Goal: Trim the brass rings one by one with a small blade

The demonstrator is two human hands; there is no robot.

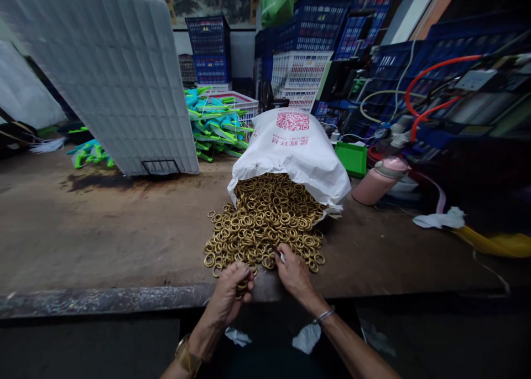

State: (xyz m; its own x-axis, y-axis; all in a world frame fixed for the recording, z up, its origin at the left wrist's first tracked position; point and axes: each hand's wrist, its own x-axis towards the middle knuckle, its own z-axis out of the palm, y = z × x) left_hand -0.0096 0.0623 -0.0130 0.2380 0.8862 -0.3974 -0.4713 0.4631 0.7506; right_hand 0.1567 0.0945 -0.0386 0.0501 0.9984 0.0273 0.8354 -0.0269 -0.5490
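A white woven sack [286, 141] with red print lies on its side, its mouth facing me. Brass-coloured rings [261, 232] spill from it into a heap near the table's front edge. At the near left of the heap, my left hand [232, 287] is closed around several of these rings, partly hidden by the fingers. My right hand [292, 271] rests low at the heap's near right side, fingers pinched together. A small dark tip shows at those fingers, too small to name, and something white is on one finger.
A tall white padded panel [124, 80] stands at left. Behind it are green and blue plastic pieces [215, 124]. At right are a pink bottle [379, 180], a green tray [351, 159] and orange hoses [431, 113]. Stacked crates [302, 69] fill the back.
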